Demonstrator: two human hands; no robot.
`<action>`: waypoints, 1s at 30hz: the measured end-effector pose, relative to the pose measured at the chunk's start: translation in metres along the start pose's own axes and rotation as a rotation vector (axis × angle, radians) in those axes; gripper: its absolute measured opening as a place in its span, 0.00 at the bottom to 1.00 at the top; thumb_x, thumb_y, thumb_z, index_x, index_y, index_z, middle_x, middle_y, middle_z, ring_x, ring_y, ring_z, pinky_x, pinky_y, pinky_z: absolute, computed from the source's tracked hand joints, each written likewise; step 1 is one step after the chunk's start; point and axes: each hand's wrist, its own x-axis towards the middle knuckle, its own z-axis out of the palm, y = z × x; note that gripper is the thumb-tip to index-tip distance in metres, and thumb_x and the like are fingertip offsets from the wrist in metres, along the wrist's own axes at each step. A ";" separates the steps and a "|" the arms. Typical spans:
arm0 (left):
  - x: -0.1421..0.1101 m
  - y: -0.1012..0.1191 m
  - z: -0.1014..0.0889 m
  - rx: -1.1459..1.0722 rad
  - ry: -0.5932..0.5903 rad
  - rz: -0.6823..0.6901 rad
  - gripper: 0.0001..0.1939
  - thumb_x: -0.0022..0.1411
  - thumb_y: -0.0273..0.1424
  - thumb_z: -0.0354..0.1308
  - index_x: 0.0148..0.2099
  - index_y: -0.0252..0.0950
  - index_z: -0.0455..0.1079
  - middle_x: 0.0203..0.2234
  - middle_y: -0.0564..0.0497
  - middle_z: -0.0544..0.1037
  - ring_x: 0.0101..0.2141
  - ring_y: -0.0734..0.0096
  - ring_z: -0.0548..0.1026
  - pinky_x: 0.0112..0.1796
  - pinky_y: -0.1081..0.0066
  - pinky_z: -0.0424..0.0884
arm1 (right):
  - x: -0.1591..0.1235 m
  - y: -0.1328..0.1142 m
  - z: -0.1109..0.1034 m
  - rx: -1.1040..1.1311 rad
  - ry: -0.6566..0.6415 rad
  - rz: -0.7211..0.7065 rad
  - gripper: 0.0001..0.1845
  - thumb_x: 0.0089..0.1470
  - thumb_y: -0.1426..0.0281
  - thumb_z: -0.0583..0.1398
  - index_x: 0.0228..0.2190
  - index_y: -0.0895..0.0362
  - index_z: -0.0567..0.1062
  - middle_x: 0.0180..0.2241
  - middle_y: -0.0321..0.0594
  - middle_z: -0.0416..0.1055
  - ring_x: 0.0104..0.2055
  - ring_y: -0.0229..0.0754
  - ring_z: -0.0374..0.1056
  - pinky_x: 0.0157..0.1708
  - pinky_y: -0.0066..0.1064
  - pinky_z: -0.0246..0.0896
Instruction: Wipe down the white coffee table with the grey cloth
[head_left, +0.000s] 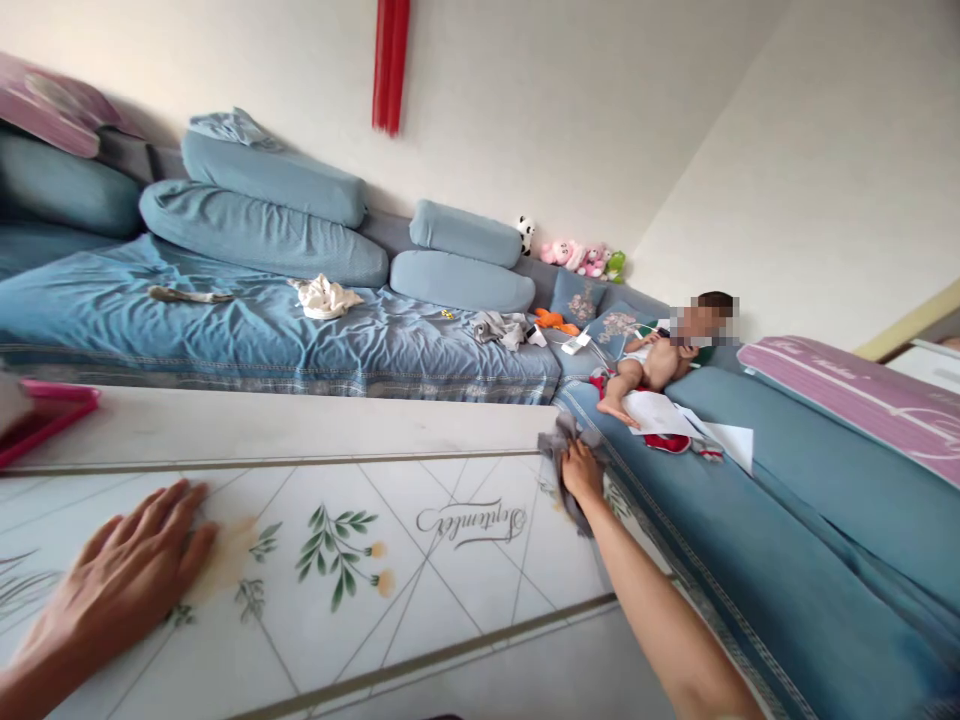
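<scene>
Tabletop (285,425) printed with leaves; right hand (582,475) at its far corner, fingers closed, bunching grey rag (561,450) against edge. Left hand (112,590) spread flat on near side, fingertips just beside yellowish smudge (229,560). Looks like rag work along edge; smudge well apart from rag, so that spot seems to want attention.

Home, living room. Contents: long blue fabric sofa (247,320), 9 to 4 o'clock; blue bolster cushions (262,235), 10 o'clock; red wall hanging (390,65), 12 o'clock; plush toys (577,258), 1 o'clock; pink pillow (855,400), 3 o'clock; leaf-printed white tabletop (465,600), 6 o'clock.
</scene>
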 end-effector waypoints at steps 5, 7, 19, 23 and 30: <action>-0.003 0.023 -0.020 0.045 0.012 -0.042 0.44 0.77 0.47 0.33 0.80 0.25 0.64 0.80 0.32 0.66 0.79 0.44 0.63 0.79 0.43 0.54 | 0.059 -0.155 0.040 0.010 -0.065 -0.109 0.21 0.79 0.62 0.59 0.61 0.62 0.82 0.63 0.63 0.76 0.68 0.62 0.71 0.72 0.59 0.63; -0.003 0.027 -0.023 0.056 0.013 -0.054 0.44 0.78 0.47 0.33 0.81 0.26 0.64 0.80 0.33 0.65 0.79 0.45 0.64 0.79 0.44 0.54 | 0.045 -0.232 0.057 0.042 -0.126 -0.263 0.15 0.79 0.67 0.61 0.57 0.61 0.83 0.62 0.56 0.78 0.67 0.57 0.72 0.72 0.53 0.64; -0.005 0.028 -0.032 0.078 -0.085 -0.073 0.44 0.80 0.46 0.29 0.83 0.26 0.60 0.82 0.35 0.61 0.82 0.48 0.58 0.80 0.47 0.52 | -0.156 -0.262 0.048 0.346 -0.303 -0.980 0.27 0.82 0.63 0.58 0.76 0.48 0.72 0.79 0.34 0.60 0.81 0.47 0.56 0.81 0.41 0.55; -0.004 0.023 -0.020 0.039 -0.016 -0.052 0.43 0.79 0.45 0.33 0.81 0.25 0.62 0.81 0.33 0.64 0.81 0.47 0.59 0.80 0.45 0.52 | -0.140 -0.071 0.030 0.369 -0.118 -0.639 0.26 0.81 0.57 0.52 0.66 0.45 0.83 0.74 0.42 0.69 0.77 0.56 0.64 0.75 0.57 0.69; -0.003 0.021 -0.014 0.046 0.037 -0.031 0.45 0.79 0.47 0.30 0.80 0.23 0.65 0.80 0.33 0.65 0.79 0.41 0.62 0.78 0.40 0.55 | 0.014 -0.006 0.005 0.027 0.015 -0.024 0.30 0.80 0.58 0.52 0.57 0.65 0.86 0.62 0.78 0.74 0.72 0.70 0.69 0.72 0.59 0.64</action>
